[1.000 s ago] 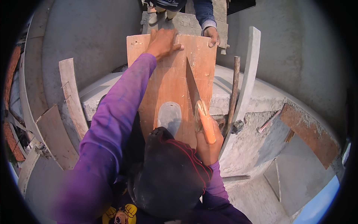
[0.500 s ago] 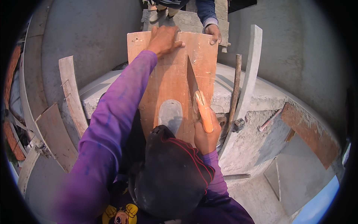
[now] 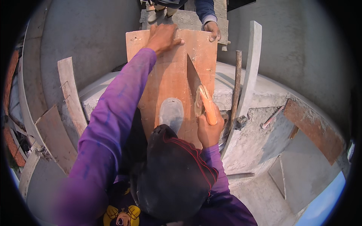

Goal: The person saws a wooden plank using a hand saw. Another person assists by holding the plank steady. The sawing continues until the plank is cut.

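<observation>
A handsaw with an orange handle (image 3: 209,108) is in my right hand (image 3: 210,132), whose fingers are wrapped round the grip. Its blade (image 3: 193,76) stands on edge across a reddish-brown plywood board (image 3: 151,83), the tip pointing away from me. My left hand (image 3: 163,38) grips the board's far edge, fingers over the rim and thumb lying on the face. On the near half of the board rests a grey, dusty shoe (image 3: 171,113). The other person's hand (image 3: 212,31) holds the far right corner. My capped head hides the board's near end.
An upright pale plank (image 3: 252,67) and a thin wooden pole (image 3: 236,88) rise right of the board. Another plank (image 3: 71,94) stands at the left. A concrete ledge (image 3: 264,98) runs beneath the board. A loose plywood sheet (image 3: 313,130) leans at the right.
The saw and my right hand have moved slightly forward and to the right against the board. My left hand and the other person's hand keep their hold. The whole view has shifted a little.
</observation>
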The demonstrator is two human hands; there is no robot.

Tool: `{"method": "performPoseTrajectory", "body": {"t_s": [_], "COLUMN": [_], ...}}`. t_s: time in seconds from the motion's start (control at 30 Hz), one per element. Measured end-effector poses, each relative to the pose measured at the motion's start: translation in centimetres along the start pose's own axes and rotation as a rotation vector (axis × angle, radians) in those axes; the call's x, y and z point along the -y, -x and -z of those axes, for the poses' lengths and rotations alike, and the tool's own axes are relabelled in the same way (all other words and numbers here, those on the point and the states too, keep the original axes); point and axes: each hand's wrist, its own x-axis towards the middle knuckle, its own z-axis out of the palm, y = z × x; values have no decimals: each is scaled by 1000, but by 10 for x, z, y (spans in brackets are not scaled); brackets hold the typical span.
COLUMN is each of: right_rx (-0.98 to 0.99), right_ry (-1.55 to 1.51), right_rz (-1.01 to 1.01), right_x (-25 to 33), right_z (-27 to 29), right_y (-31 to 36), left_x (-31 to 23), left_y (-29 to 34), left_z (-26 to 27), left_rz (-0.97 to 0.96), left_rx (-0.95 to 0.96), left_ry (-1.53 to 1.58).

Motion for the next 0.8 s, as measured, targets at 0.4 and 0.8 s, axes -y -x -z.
{"method": "performPoseTrajectory", "body": {"t_s": [0.4, 0.8], "right_rx": [87, -3], "right_ry": [26, 204], "right_rz": [-176, -95], "right_x": [36, 47], "right_z": [49, 74], "right_y": [106, 142], "left_x": [6, 16], "left_y": [4, 4], "left_z": [0, -2], "left_rz": [-43, -46], "left_rx": [-48, -68], "left_ry": [32, 0]}}
